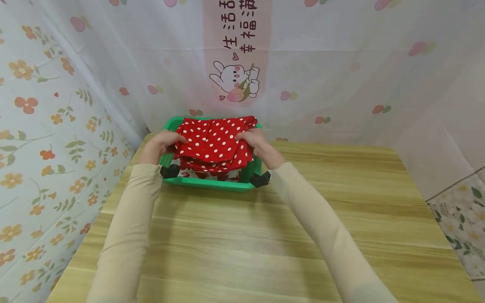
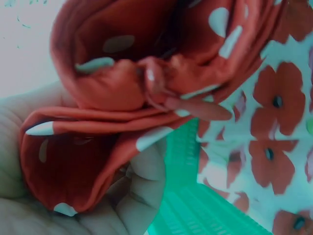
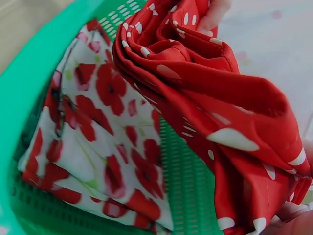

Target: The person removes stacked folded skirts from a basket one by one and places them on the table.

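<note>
A folded red cloth with white polka dots (image 1: 214,139) is held over a green plastic basket (image 1: 212,184). The left hand (image 1: 163,143) grips its left end, thumb on top; in the left wrist view the fingers (image 2: 146,181) curl under the rolled folds, where a knotted tie (image 2: 161,88) shows. At the other end the right hand (image 1: 258,143) pinches the cloth between thumb and fingers, mostly cut off in the right wrist view. Below, a folded white cloth with red flowers (image 3: 107,142) lies in the basket, apart from the dotted one in the right wrist view.
The basket stands at the back left of a wooden table (image 1: 235,244), near a printed curtain (image 1: 322,84). A floral curtain (image 1: 49,147) hangs along the left side. Black wrist-worn devices (image 1: 260,179) are close to the basket's front rim.
</note>
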A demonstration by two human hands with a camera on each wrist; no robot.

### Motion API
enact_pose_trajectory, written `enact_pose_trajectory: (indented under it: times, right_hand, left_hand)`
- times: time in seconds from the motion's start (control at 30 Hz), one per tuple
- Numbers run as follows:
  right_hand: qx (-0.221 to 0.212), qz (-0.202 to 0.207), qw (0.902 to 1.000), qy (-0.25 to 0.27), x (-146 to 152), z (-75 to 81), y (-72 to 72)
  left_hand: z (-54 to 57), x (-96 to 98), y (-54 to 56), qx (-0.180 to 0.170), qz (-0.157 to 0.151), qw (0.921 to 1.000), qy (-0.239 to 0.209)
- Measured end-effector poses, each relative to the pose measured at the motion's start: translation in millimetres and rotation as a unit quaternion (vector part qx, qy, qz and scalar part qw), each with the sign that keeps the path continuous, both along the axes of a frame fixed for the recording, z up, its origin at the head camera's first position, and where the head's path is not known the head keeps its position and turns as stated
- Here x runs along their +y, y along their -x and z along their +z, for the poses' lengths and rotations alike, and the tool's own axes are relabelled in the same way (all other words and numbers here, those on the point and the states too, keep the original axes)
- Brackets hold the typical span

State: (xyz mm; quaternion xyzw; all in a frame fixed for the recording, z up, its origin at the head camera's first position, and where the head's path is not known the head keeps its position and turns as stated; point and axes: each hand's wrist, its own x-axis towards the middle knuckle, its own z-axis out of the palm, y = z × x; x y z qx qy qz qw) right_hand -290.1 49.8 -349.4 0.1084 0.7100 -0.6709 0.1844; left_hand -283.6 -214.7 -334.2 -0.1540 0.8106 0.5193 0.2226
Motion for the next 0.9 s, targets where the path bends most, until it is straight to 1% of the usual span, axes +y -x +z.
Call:
enact_pose_trajectory:
  times: [0.13, 0.3, 0.47, 0.57, 0.9]
  right_hand:
    - [0.005, 0.012, 0.9998, 0.017, 10.2, 8.8, -0.8]
    - [0.019, 0.015, 0.9997, 0.011, 23.1, 17.1, -3.6]
    - [0.032, 0.014, 0.9993, 0.012, 36.3, 21.1, -6.0]
    - [0.036, 0.014, 0.9991, 0.019, 43.7, 22.5, -7.4]
    - [0.04, 0.01, 0.9986, 0.032, 64.5, 33.8, -14.2]
  left_hand:
    - [6.3, 5.9, -0.5, 0.009, 0.0, 0.9999, -0.007]
    - [11.6, 14.0, -2.4, 0.015, 0.004, 0.9996, -0.022]
    - [15.1, 23.0, -4.8, 0.024, 0.019, 0.9984, -0.048]
    - [16.9, 28.5, -7.2, 0.03, 0.021, 0.9977, -0.057]
    - [24.9, 43.7, -15.2, 0.056, 0.004, 0.9961, -0.068]
